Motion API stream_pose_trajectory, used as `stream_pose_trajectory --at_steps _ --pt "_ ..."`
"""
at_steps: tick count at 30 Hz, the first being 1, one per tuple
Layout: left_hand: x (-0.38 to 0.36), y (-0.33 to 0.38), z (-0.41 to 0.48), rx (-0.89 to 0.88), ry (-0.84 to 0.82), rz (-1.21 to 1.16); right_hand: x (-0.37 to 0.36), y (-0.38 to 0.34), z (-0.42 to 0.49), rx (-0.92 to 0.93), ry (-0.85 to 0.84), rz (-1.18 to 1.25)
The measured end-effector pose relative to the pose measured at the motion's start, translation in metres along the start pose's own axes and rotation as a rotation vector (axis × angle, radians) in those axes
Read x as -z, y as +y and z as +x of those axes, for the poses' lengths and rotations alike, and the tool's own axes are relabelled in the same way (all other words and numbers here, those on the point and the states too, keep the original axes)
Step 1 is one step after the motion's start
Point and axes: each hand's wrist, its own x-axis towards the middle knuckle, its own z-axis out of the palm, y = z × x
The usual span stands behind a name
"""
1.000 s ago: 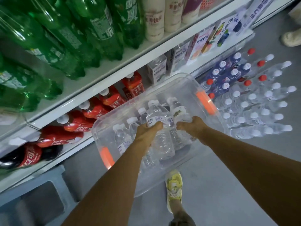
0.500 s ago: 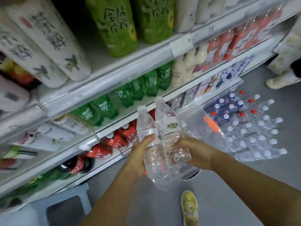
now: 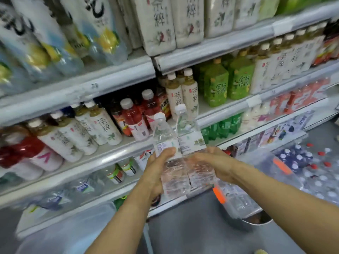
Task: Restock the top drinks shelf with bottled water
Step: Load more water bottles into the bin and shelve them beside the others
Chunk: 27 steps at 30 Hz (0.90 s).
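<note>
Both bare forearms reach up and forward, converging. The left grip [image 3: 157,167] wraps a water bottle [image 3: 165,138] low on its body, thumb laid across the front. Just right of it, the right grip [image 3: 212,162] clasps a second bottle [image 3: 189,132], its fingers seemingly curled round the front, though blur hides detail.

The shelves [image 3: 82,88] are full up to the front edge — only a narrow gap between the tea bottles [image 3: 190,94] and the green bottles [image 3: 216,87]. The floor [image 3: 192,233] is open; a crate [image 3: 242,204] stands at right.

Bright even light, motion blur, warped edges.
</note>
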Motion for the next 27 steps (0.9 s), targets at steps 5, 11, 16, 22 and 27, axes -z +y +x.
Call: stream_pose_trajectory --at_steps 5,11,16,22,27 --pt "0.036 0.063 -0.068 -0.182 -0.018 -0.031 -0.069 -0.056 -0.023 0.122 -0.036 -0.045" --pt "0.061 0.143 -0.126 -0.348 -0.039 -0.029 -0.139 -0.142 -0.049 0.304 -0.125 -0.088" --pt "0.071 0.211 -0.149 -0.511 0.048 -0.028 -0.177 -0.213 -0.044 0.443 -0.133 -0.118" --pt "0.075 0.293 -0.166 -0.730 0.094 0.023 -0.210 -0.299 -0.022 0.660 -0.217 -0.175" --pt "0.070 0.364 -0.164 -0.850 0.146 0.014 -0.224 -0.380 -0.005 0.828 -0.172 -0.165"
